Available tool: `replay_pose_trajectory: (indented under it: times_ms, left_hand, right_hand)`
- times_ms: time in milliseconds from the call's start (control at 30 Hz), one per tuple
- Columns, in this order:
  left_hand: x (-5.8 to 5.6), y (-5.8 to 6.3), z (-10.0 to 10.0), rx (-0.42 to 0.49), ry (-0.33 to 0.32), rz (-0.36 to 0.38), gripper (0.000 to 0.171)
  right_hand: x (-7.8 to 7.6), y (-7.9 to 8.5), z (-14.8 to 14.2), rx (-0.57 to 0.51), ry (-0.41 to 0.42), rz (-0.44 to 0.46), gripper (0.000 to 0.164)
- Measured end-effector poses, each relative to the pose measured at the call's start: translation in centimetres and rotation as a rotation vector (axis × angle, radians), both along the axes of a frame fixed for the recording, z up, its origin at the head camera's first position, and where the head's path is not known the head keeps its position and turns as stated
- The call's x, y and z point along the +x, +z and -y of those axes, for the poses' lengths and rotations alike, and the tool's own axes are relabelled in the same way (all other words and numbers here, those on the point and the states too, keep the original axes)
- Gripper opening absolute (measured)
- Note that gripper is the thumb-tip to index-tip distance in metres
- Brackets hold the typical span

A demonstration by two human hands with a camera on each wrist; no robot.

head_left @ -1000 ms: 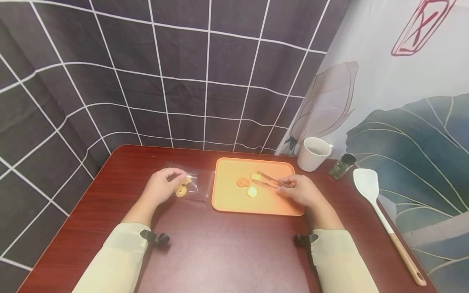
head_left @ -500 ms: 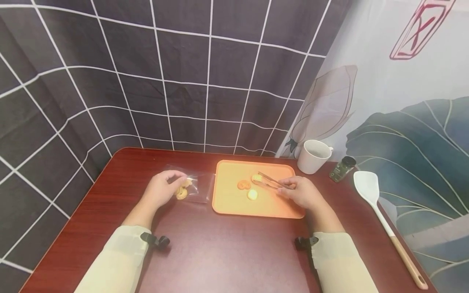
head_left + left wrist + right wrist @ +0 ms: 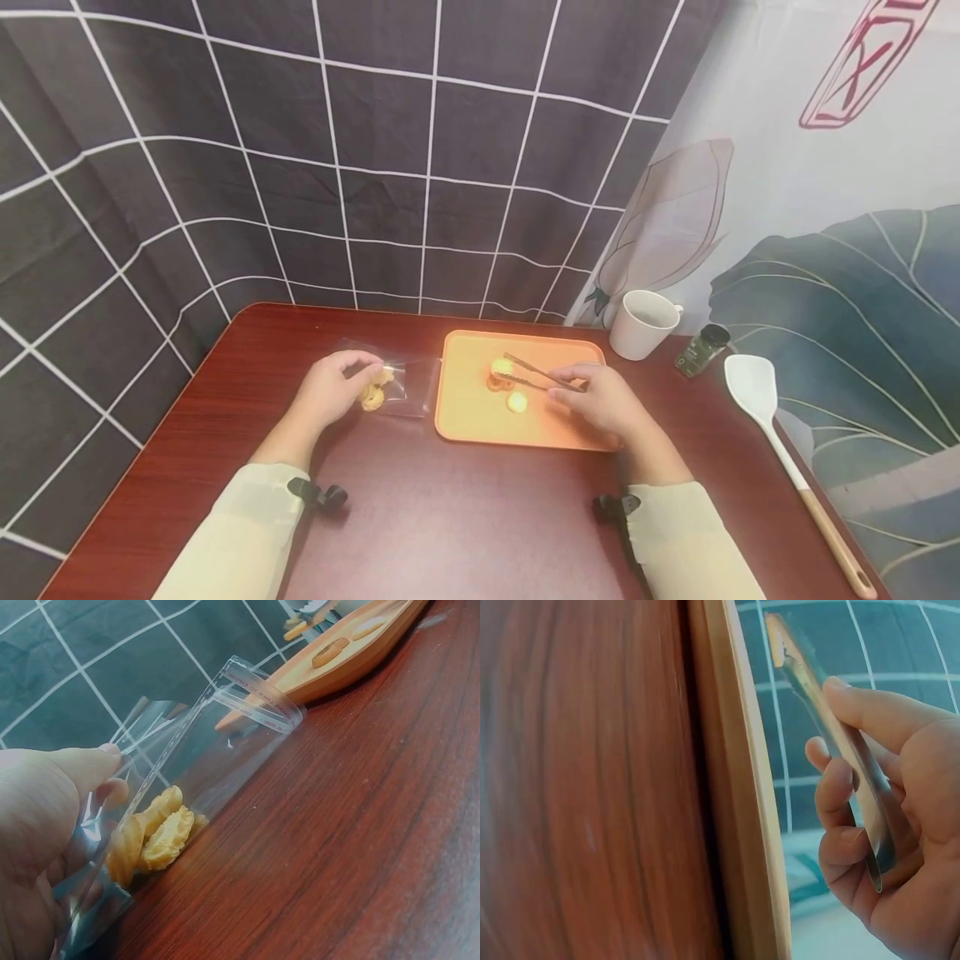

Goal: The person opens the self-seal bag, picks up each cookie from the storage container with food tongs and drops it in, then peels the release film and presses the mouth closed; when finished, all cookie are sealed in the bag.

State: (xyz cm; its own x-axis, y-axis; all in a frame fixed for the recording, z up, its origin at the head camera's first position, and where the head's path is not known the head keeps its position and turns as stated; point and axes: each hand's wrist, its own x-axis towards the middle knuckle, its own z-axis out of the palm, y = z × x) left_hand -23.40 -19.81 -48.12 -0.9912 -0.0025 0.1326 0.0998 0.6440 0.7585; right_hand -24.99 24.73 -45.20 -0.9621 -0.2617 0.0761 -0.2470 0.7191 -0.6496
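My left hand (image 3: 330, 390) pinches the edge of a clear plastic bag (image 3: 214, 761) lying on the table. Inside are a few golden twisted cookies (image 3: 169, 836). On the right, my right hand (image 3: 603, 402) grips metal tongs (image 3: 859, 757), whose tips hold a pale cookie (image 3: 502, 365) above the orange tray (image 3: 461, 421). Directly below that one, a brownish cookie (image 3: 495, 385) is partly covered from the head view. A round pale cookie (image 3: 517, 402) lies nearer on the tray. The bag's open-looking end points toward the tray's left edge.
Behind the tray's right corner stands a white mug (image 3: 642, 327). Beside it is a small dark-capped jar (image 3: 702, 350). A white spatula (image 3: 752, 387) with a wooden handle lies along the table's right edge. Curtains hang behind the table.
My right hand has moved left with the tongs, carrying the pale cookie from the right over to the brownish one. The left hand and bag have barely moved.
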Motion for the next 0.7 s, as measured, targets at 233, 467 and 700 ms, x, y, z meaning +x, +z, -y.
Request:
replay_pose_trajectory:
  times_ms: [233, 467, 700]
  left_hand:
    - [-0.1, 0.0, 0.0, 0.0, 0.002, -0.003, 0.025]
    - [0.0, 0.0, -0.1, -0.005, 0.001, 0.0, 0.025]
    - [-0.1, -0.2, -0.1, -0.001, 0.0, -0.011, 0.024]
  right_hand:
    - [0.3, 0.0, 3.1, -0.058, 0.086, 0.036, 0.033]
    - [0.6, 0.1, 6.0, -0.031, 0.165, 0.01, 0.031]
    - [0.0, 0.2, 8.4, -0.004, 0.193, 0.009, 0.03]
